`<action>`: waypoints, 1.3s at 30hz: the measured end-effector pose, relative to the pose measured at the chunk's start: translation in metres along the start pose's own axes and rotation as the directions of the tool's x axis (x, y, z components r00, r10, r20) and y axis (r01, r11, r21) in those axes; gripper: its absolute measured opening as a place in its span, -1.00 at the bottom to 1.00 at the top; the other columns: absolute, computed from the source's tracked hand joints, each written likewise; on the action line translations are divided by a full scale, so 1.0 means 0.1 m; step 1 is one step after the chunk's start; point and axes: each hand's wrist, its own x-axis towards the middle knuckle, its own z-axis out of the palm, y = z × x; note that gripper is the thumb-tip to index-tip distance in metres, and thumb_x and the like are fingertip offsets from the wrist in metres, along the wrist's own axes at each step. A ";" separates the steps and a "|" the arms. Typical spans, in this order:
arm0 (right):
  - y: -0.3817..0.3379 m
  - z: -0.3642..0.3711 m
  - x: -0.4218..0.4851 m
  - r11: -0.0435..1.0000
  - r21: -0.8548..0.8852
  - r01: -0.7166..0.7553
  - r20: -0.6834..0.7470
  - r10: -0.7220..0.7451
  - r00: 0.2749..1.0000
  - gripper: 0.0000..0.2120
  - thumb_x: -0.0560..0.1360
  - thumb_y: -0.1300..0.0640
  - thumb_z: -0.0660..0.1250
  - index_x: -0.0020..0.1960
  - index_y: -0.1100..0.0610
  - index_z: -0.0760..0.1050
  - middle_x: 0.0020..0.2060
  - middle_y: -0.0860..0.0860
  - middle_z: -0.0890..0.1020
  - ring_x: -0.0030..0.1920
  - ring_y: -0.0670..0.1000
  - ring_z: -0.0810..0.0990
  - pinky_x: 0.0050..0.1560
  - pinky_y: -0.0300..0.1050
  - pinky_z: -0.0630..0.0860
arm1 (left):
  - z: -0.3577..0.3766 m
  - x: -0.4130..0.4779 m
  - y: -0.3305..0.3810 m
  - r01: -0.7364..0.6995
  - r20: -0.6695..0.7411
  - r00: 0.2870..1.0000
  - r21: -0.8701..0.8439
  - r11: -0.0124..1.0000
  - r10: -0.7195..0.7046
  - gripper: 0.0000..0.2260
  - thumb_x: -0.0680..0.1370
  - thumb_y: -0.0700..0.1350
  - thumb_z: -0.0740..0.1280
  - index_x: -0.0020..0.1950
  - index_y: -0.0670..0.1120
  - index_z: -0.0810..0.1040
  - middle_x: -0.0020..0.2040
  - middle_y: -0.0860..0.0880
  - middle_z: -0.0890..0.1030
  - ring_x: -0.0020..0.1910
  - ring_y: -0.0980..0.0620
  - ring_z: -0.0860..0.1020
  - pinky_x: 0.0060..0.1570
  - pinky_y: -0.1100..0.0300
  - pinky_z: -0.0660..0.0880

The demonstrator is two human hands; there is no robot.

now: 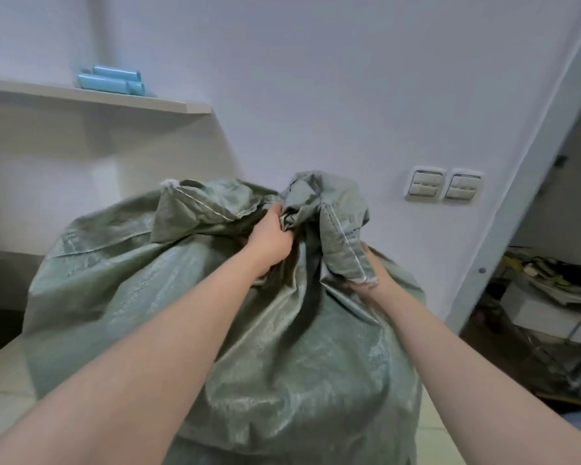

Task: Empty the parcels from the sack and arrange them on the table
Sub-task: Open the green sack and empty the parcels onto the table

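A big green woven sack [141,297] bulges full in front of me and fills the middle of the view. Its top is gathered into a crumpled bunch. My left hand [272,239] is clenched on that bunch from the left. My right hand [373,273] grips the sack's top from the right, mostly hidden under a hanging flap with a stitched hem. The sack rests on a pale table [7,374], seen at the lower left. No parcels are visible; the sack hides its contents.
A pale shelf [114,99] on the left wall carries light blue rolls [114,80]. Two wall switches [445,186] sit on the white wall. At right a door frame [503,236] leads to a cluttered rack [550,303].
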 end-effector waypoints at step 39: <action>-1.88 1.38 -0.39 0.930 -0.365 -0.047 0.235 0.141 0.962 0.13 0.16 -0.58 0.30 0.56 -0.18 -0.07 0.57 0.14 -0.19 0.55 0.30 -0.08 0.49 0.29 0.05 | -2.33 -0.53 -0.84 0.159 -0.031 0.979 0.736 0.658 -0.202 0.29 0.19 0.50 0.40 0.49 0.10 -0.49 0.57 -0.15 -0.33 0.50 -0.28 -0.37 0.32 -0.51 -0.24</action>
